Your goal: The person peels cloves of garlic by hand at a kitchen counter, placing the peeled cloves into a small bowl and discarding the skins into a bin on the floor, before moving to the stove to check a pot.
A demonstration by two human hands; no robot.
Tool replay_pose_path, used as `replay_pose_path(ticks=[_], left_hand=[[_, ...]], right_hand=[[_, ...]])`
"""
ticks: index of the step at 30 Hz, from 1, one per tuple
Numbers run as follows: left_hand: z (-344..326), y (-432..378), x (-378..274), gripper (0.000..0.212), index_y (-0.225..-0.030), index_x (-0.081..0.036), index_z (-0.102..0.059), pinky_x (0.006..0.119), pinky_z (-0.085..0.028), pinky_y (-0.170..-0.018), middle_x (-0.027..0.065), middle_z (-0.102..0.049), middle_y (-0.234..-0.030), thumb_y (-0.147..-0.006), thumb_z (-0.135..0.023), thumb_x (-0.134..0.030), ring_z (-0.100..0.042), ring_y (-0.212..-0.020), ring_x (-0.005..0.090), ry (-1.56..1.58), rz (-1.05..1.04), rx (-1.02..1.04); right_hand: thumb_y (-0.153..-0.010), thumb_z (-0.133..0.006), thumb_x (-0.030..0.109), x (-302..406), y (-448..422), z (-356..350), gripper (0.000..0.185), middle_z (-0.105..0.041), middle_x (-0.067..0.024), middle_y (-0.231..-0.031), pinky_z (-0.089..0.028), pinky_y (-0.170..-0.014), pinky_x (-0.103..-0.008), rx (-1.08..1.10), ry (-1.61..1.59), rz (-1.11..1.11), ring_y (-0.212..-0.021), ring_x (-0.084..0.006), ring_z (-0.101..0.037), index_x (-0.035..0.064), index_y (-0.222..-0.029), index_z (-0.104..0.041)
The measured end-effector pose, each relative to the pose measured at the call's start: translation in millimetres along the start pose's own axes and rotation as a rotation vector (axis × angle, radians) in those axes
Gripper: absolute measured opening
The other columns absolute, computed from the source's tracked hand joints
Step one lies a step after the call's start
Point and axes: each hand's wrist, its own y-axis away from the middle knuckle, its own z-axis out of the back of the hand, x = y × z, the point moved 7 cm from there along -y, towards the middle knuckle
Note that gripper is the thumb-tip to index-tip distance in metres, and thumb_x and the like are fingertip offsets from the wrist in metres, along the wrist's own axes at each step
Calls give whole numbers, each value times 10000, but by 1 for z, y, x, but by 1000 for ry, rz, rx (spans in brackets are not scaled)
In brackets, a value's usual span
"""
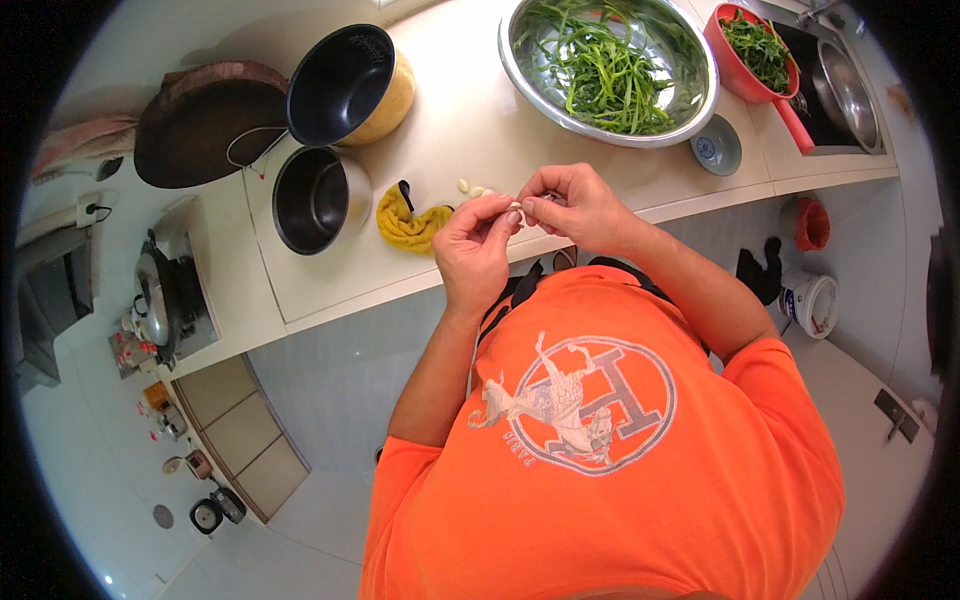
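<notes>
Above the front edge of the counter, my left hand [474, 244] pinches a small pale garlic clove [515, 205] between thumb and fingertips. My right hand [589, 208] meets it from the other side, thumb and forefinger closed at the clove. Something small shows within the curled fingers of that hand, too hidden to name. Just beyond my left fingertips, peeled garlic cloves [463, 185] lie on the countertop [450, 112]. A crumpled yellow cloth [409, 225] with a dark edge rests left of my left hand.
Ahead stands a steel bowl [510, 67] of cut green leaves, with a small dish [716, 146] beside it. A red handled colander [739, 82] of greens sits by the sink [847, 90]. Two dark-lined pots [356, 199] [394, 97] and a round wooden chopping board [202, 124] occupy the left.
</notes>
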Motion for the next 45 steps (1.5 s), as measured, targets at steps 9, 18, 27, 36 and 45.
replay_pose_path(ticks=[9, 18, 27, 36, 45], left_hand=[[-8, 2, -26, 203, -1050, 44, -714, 225, -515, -746, 76, -668, -1023, -873, -652, 120, -626, -865, 101, -266, -120, 132], [-10, -1, -37, 159, -1007, 51, -723, 217, -494, -647, 75, -671, -974, -882, -645, 111, -611, -781, 95, -235, -79, 247], [-8, 2, -29, 98, -1002, 42, -681, 215, -488, -590, 26, -670, -783, -905, -674, 30, -590, -676, 68, -310, 98, 231], [-5, -2, -15, 80, -970, 61, -678, 228, -490, -537, 63, -666, -762, -907, -686, 13, -589, -612, 90, -155, 308, 291], [-4, -2, -20, 57, -952, 55, -704, 216, -498, -533, 60, -681, -784, -903, -684, 35, -601, -605, 76, -9, 235, 348]], right_hand=[[-922, -614, 65, 15, 4, 2, 112, -621, -22, -717, -400, -502, -220, 37, 161, -10, -589, -44, -500, -38, -900, -654], [-837, -606, 59, 18, 11, -2, 99, -597, -66, -648, -408, -517, -295, -22, 352, 173, -581, -96, -494, -34, -828, -640], [-913, -575, 79, 30, 13, -12, 128, -632, -173, -711, -471, -576, -384, 116, 545, 238, -591, -244, -569, -41, -908, -618], [-929, -497, 113, 13, 7, -15, 205, -585, -176, -658, -446, -563, -409, 248, 574, 165, -569, -258, -537, -55, -864, -595], [-938, -466, 91, 11, 18, -26, 198, -497, -25, -616, -368, -494, -322, 56, 353, 123, -565, -97, -439, -35, -814, -557]])
